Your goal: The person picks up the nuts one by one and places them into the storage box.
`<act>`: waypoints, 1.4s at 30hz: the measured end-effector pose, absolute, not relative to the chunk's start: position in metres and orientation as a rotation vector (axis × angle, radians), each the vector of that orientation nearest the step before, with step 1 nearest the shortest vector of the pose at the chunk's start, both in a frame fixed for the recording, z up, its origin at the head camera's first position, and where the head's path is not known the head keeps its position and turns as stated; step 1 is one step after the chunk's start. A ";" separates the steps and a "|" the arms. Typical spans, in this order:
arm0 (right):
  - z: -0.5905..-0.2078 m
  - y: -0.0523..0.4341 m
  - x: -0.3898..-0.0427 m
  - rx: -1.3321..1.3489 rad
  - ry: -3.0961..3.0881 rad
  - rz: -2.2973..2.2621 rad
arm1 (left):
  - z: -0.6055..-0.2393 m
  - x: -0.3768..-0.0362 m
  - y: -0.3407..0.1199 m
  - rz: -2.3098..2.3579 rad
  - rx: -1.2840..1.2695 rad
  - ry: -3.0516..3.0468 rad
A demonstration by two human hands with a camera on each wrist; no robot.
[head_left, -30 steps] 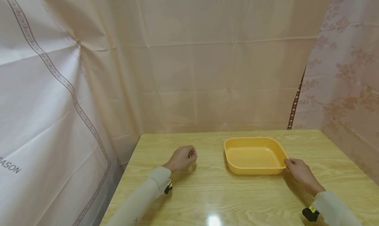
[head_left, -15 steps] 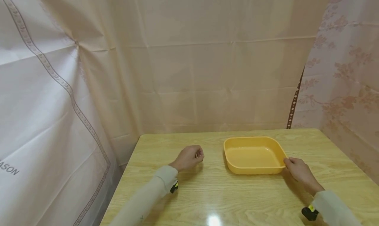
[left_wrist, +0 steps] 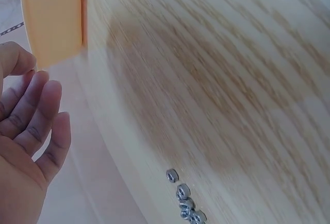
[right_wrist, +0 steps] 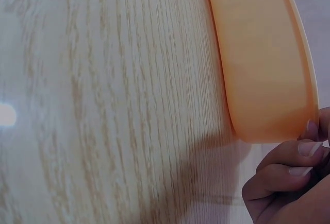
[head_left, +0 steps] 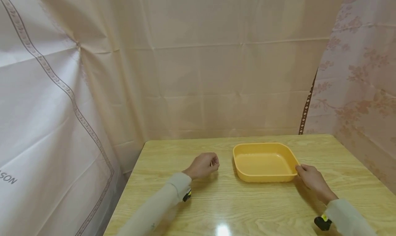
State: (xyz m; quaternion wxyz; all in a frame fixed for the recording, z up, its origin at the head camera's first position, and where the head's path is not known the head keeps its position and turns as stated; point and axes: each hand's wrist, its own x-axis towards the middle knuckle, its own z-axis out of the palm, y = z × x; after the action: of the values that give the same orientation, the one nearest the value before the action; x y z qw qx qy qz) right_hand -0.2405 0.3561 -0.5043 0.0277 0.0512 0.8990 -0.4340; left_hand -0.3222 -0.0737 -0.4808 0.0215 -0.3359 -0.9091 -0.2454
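The shallow, square orange plastic tray [head_left: 265,162] with rounded corners sits on the pale wood-grain tabletop [head_left: 247,208], toward its far edge and right of the middle. My right hand [head_left: 310,181] is at the tray's near right corner, fingers curled, their tips touching the rim there; the right wrist view shows my fingernails against that corner [right_wrist: 268,69], though I cannot tell whether I am pinching it or only resting on it. My left hand [head_left: 204,165] hovers over the bare wood just left of the tray, apart from it, holding nothing. From above its fingers look loosely curled, while the left wrist view shows them close together and nearly straight [left_wrist: 31,126], with the tray's side [left_wrist: 54,18] beyond the fingertips. Open tabletop lies all along the near edge and out to the left edge. Beige plastic curtains [head_left: 216,74] hang close behind the far edge and along both sides.
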 end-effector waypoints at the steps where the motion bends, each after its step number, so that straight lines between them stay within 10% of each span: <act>1: -0.505 0.356 -0.240 0.160 2.779 -1.336 | -0.481 -0.322 -0.073 -0.759 -1.046 -2.818; 42: -0.505 0.354 -0.240 0.148 2.785 -1.377 | -0.490 -0.326 -0.025 -0.859 -1.157 -2.676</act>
State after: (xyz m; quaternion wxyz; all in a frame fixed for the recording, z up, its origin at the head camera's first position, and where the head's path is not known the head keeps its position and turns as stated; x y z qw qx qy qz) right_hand -0.2401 0.3540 -0.5050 0.0154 0.0476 0.8953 -0.4426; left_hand -0.3263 -0.0249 -0.4901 0.0513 -0.3801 -0.8793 -0.2824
